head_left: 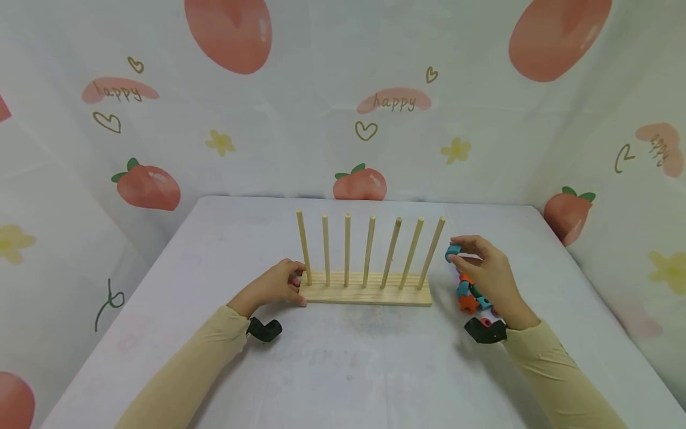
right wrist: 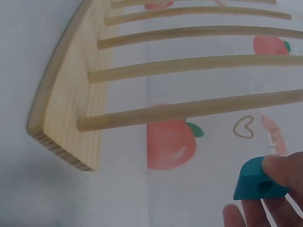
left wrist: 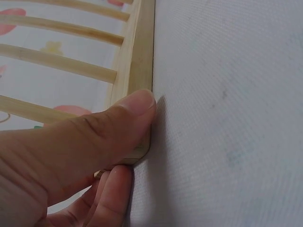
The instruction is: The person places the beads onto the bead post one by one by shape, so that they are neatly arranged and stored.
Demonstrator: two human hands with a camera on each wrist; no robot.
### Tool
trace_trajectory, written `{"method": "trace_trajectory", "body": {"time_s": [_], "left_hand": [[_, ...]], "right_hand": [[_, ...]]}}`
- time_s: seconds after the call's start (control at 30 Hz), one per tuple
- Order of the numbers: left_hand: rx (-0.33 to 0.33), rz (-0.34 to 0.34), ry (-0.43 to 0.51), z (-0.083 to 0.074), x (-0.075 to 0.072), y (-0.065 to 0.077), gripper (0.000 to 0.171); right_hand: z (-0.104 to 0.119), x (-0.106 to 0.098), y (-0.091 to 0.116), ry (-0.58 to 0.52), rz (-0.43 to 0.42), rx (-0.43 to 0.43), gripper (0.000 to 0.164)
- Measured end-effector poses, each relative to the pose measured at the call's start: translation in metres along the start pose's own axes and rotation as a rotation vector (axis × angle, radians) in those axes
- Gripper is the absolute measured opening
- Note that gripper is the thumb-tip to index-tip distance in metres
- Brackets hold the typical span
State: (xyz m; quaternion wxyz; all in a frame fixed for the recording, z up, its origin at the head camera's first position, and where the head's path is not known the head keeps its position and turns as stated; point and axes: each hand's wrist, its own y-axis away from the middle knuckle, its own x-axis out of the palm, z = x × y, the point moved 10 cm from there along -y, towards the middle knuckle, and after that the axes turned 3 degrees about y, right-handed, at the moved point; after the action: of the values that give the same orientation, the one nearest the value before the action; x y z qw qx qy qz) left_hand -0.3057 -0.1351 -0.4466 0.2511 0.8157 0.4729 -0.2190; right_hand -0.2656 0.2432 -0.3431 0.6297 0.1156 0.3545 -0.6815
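A wooden peg rack (head_left: 370, 295) stands on the table, with several upright wooden pegs in a row along its base. My left hand (head_left: 276, 283) grips the left end of that base; in the left wrist view its thumb (left wrist: 137, 104) lies on the front edge and fingers curl at the end. To the right of the rack, my right hand (head_left: 490, 271) pinches a teal bead (right wrist: 258, 182) with one rounded side and a hole. This bead is held in the air beside the rightmost peg (head_left: 432, 253). All the pegs are bare.
Several coloured beads lie in a cluster on the table below my right hand, among them an orange star-shaped bead (head_left: 468, 304) and a pink bead (head_left: 486, 322). A patterned cloth backdrop (head_left: 300, 119) rises behind the white-covered table (head_left: 343, 369).
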Motion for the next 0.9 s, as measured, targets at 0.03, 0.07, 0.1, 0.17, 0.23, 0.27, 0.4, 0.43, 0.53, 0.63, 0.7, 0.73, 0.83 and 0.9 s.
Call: {"method": "trace_trajectory", "body": {"time_s": [0.03, 0.07, 0.1, 0.17, 0.23, 0.27, 0.4, 0.43, 0.53, 0.63, 0.7, 0.73, 0.83, 0.9], "left_hand": [[0.001, 0.0, -0.002, 0.0, 0.0, 0.0, 0.078], [0.001, -0.001, -0.002, 0.0, 0.0, 0.0, 0.077], [0.001, -0.001, -0.003, 0.0, 0.0, 0.0, 0.077], [0.0, -0.001, -0.003, 0.0, 0.0, 0.0, 0.077], [-0.002, -0.001, -0.003, 0.0, 0.0, 0.0, 0.077], [-0.004, -0.001, -0.003, 0.0, 0.0, 0.001, 0.077], [-0.003, -0.002, -0.004, 0.0, 0.0, 0.001, 0.076], [-0.002, -0.001, -0.004, 0.0, 0.0, 0.001, 0.076], [0.0, 0.001, -0.004, -0.001, 0.001, 0.001, 0.077], [0.003, 0.001, 0.001, -0.002, 0.0, 0.001, 0.077], [0.004, 0.0, 0.003, -0.002, 0.0, 0.001, 0.078], [0.003, -0.001, 0.005, -0.002, 0.0, 0.001, 0.078], [0.005, 0.0, 0.002, -0.001, 0.0, 0.0, 0.079], [0.005, 0.001, -0.001, 0.0, 0.0, -0.001, 0.08]], "right_hand": [[0.0, -0.001, 0.0, 0.002, -0.007, 0.0, 0.033], [0.0, -0.003, 0.0, -0.003, -0.013, 0.0, 0.033], [0.0, -0.004, 0.0, -0.011, -0.018, 0.0, 0.033], [0.001, -0.006, 0.0, -0.028, -0.028, -0.004, 0.032], [0.003, -0.008, 0.0, -0.048, -0.039, -0.009, 0.031], [0.003, -0.009, 0.0, -0.055, -0.045, -0.012, 0.031], [0.009, -0.013, 0.0, -0.067, -0.071, -0.04, 0.029], [0.01, -0.014, 0.0, -0.074, -0.075, -0.048, 0.028], [0.014, -0.018, 0.0, -0.095, -0.088, -0.066, 0.029], [0.017, -0.021, 0.0, -0.105, -0.097, -0.081, 0.031], [0.02, -0.024, 0.0, -0.096, -0.108, -0.088, 0.032], [0.021, -0.025, 0.001, -0.092, -0.113, -0.089, 0.033], [0.025, -0.029, 0.001, -0.08, -0.129, -0.096, 0.033], [0.029, -0.031, 0.001, -0.083, -0.137, -0.102, 0.032]]}}
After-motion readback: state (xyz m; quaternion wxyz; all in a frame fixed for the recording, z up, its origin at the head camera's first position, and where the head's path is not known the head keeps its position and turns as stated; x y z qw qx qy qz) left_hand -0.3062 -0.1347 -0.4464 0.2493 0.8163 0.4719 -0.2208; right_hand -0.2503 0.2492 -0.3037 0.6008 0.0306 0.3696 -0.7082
